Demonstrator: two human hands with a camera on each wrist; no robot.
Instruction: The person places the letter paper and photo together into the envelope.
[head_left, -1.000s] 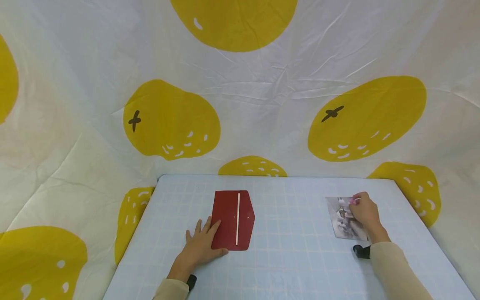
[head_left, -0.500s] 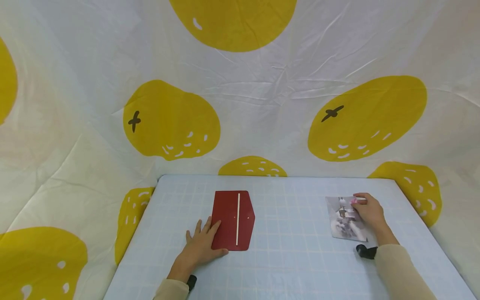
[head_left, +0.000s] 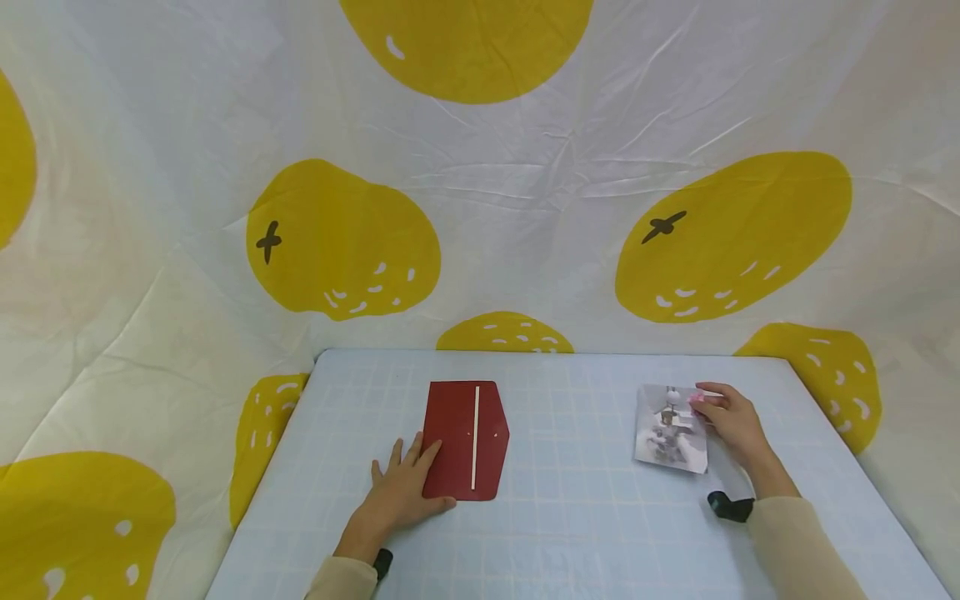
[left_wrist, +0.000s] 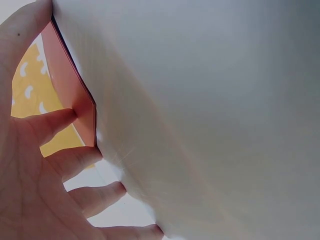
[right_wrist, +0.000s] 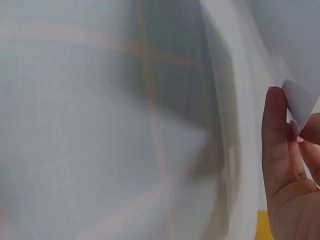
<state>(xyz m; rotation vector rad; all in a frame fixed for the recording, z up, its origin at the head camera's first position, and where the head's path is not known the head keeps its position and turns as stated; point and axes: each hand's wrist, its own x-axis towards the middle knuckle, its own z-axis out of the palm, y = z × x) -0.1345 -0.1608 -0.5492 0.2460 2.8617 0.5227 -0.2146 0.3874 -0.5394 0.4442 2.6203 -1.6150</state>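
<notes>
A red envelope (head_left: 448, 433) with a white strip along one side lies left of centre on the table in the head view. My left hand (head_left: 401, 492) rests on its left edge with fingers spread and straight. In the left wrist view, the fingertips and thumb of that left hand (left_wrist: 35, 165) are against the tabletop and the red envelope (left_wrist: 70, 75). Over the table's right part, my right hand (head_left: 735, 421) pinches the upper right corner of a card (head_left: 670, 437) printed with a pale wintry scene. A white corner of the card (right_wrist: 301, 102) sits between thumb and fingers in the right wrist view.
The table (head_left: 570, 533) has a pale blue checked cover. A white curtain (head_left: 517, 242) with yellow fruit prints hangs behind and beside it. Black wrist-worn devices (head_left: 729, 506) show at both wrists.
The right hand first shifts slightly right along the card, then moves left with it, so the card now lies further left and slightly farther back. The left hand and envelope stay put.
</notes>
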